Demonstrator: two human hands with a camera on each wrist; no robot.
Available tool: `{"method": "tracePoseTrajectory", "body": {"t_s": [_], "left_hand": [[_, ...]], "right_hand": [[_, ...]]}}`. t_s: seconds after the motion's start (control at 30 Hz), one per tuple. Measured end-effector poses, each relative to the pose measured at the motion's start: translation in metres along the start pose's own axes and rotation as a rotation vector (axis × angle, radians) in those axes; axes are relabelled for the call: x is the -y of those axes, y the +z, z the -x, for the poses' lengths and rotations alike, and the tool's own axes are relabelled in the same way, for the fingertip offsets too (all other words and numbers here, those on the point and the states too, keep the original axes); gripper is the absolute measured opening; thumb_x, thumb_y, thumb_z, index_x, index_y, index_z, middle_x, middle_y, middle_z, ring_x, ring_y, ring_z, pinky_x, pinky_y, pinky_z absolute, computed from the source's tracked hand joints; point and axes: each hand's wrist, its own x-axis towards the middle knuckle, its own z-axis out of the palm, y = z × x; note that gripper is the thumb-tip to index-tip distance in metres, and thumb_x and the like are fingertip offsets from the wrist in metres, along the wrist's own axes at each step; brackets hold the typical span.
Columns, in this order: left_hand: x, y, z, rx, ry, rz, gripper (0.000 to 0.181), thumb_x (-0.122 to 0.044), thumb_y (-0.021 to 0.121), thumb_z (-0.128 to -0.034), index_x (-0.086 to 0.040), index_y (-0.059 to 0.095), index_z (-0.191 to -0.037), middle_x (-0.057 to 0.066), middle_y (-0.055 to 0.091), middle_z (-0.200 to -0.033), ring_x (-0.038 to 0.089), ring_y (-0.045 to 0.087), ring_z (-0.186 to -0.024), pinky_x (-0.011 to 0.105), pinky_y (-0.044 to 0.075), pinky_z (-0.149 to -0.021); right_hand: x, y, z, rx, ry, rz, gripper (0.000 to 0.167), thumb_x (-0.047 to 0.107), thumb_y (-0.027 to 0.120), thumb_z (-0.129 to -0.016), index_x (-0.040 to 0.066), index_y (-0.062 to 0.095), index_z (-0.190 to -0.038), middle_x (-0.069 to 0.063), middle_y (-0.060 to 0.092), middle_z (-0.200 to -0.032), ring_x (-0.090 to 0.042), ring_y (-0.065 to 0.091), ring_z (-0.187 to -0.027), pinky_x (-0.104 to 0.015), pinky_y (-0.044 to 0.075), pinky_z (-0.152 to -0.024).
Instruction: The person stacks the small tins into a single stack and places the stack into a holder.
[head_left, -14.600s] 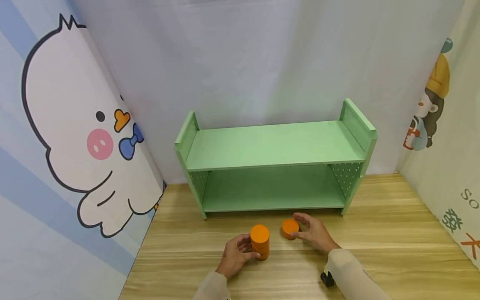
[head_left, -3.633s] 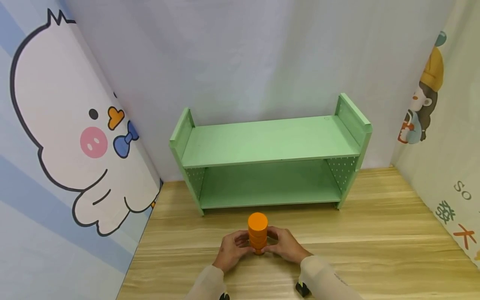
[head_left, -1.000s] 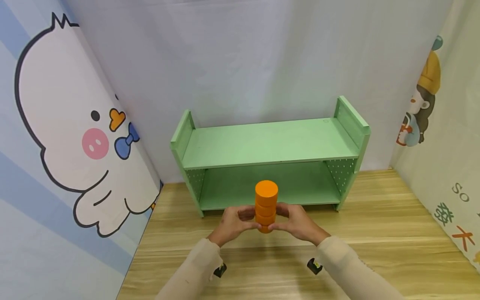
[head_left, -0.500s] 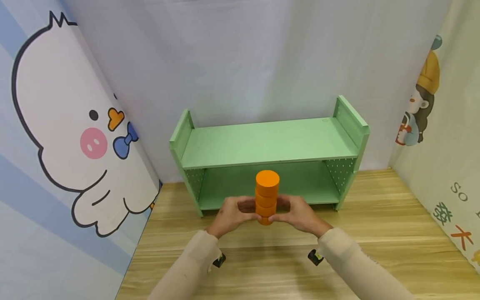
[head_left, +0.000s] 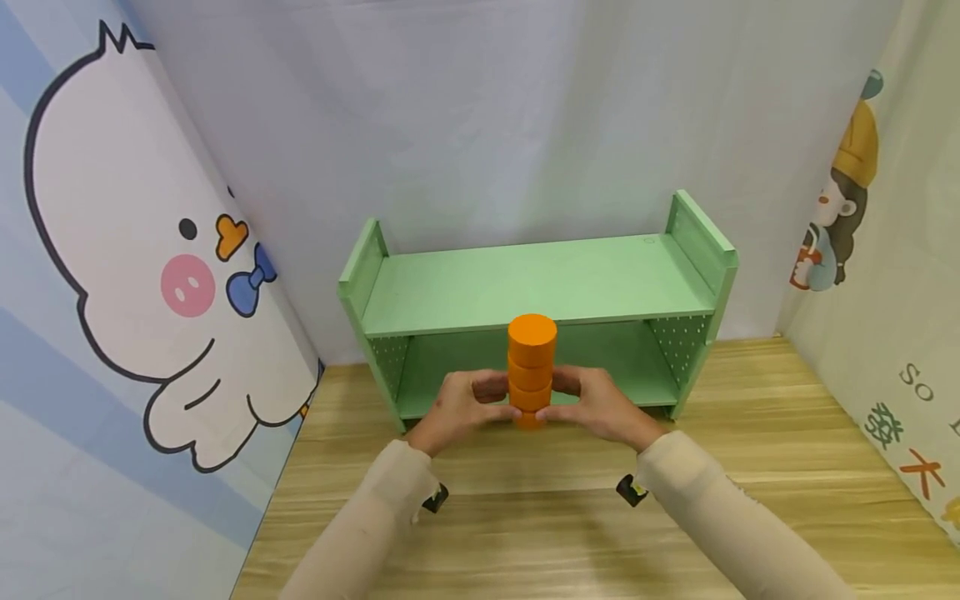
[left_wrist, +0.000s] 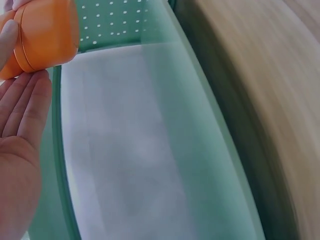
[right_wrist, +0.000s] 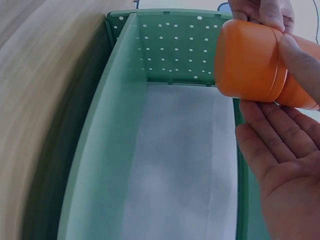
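Several orange round blocks point(head_left: 531, 367) form one upright stack, held in the air before the green shelf. My left hand point(head_left: 461, 404) grips the lower part of the stack from the left, thumb in front and fingers behind. From the right, my right hand point(head_left: 600, 406) holds it the same way, the two thumbs nearly meeting. In the left wrist view the orange stack point(left_wrist: 47, 37) lies between thumb and fingers. The right wrist view has the orange stack point(right_wrist: 250, 60) touching the right fingers, with the other hand beyond it.
A green two-tier shelf point(head_left: 525, 283) with raised, perforated side panels stands on the wood-grain table point(head_left: 517, 533) against a pale cloth backdrop point(head_left: 525, 117). Printed cartoon panels line the left and right sides. Small black devices are worn at both wrists.
Earliest, one orange block lay apart near my right hand; later both hands held the whole stack on the table. Since then the stack has risen toward the shelf, still held in both hands.
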Motion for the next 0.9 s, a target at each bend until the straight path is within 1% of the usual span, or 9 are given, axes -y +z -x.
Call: {"method": "tracePoseTrajectory", "body": {"t_s": [0.2,0.33,0.43,0.6,0.7,0.9], "left_hand": [[-0.008,-0.005,-0.006,0.0,0.019,-0.012,0.046,-0.011,0.083,-0.0817,-0.005,0.069,-0.125,0.007,0.07,-0.122,0.018,0.069,-0.108,0.033,0.058,-0.092],[-0.011,-0.007,-0.011,-0.005,0.048,-0.02,0.045,-0.009,0.082,-0.0816,-0.003,0.069,-0.124,0.01,0.07,-0.121,0.02,0.069,-0.107,0.035,0.058,-0.091],[-0.015,-0.009,-0.014,-0.005,0.068,-0.035,0.046,-0.009,0.082,-0.0821,-0.002,0.068,-0.125,0.011,0.07,-0.121,0.022,0.07,-0.106,0.035,0.059,-0.09],[-0.019,-0.014,-0.021,-0.007,0.087,-0.04,0.046,-0.01,0.081,-0.0825,-0.002,0.067,-0.126,0.012,0.07,-0.121,0.023,0.07,-0.106,0.029,0.058,-0.089],[-0.021,-0.017,-0.024,-0.009,0.088,-0.037,0.046,-0.01,0.081,-0.0825,-0.002,0.067,-0.126,0.013,0.07,-0.121,0.023,0.07,-0.106,0.029,0.058,-0.089],[-0.028,-0.023,-0.03,-0.002,0.076,-0.031,0.047,-0.011,0.081,-0.0831,-0.003,0.067,-0.127,0.011,0.069,-0.122,0.022,0.069,-0.107,0.028,0.058,-0.09]], "right_hand": [[0.006,-0.006,-0.005,-0.013,-0.027,0.017,0.059,0.015,0.083,-0.084,-0.001,0.059,-0.136,-0.017,0.063,-0.132,-0.033,0.061,-0.121,-0.051,0.049,-0.104],[0.011,-0.011,-0.007,-0.019,-0.029,0.037,0.06,0.015,0.082,-0.084,-0.001,0.058,-0.137,-0.018,0.063,-0.132,-0.033,0.061,-0.12,-0.052,0.049,-0.103],[0.014,-0.015,-0.009,-0.022,-0.021,0.035,0.06,0.014,0.082,-0.085,-0.001,0.057,-0.137,-0.017,0.062,-0.133,-0.033,0.061,-0.12,-0.052,0.05,-0.103],[0.019,-0.021,-0.014,-0.028,-0.025,0.031,0.058,0.012,0.081,-0.086,-0.001,0.058,-0.137,-0.016,0.063,-0.131,-0.031,0.062,-0.118,-0.05,0.051,-0.102],[0.021,-0.024,-0.018,-0.034,-0.034,0.046,0.056,0.011,0.081,-0.086,-0.001,0.058,-0.136,-0.016,0.064,-0.13,-0.031,0.063,-0.118,-0.049,0.051,-0.102],[0.025,-0.031,-0.024,-0.03,-0.031,0.036,0.058,0.01,0.081,-0.085,-0.001,0.057,-0.137,-0.017,0.064,-0.13,-0.032,0.062,-0.119,-0.049,0.05,-0.103]]}}
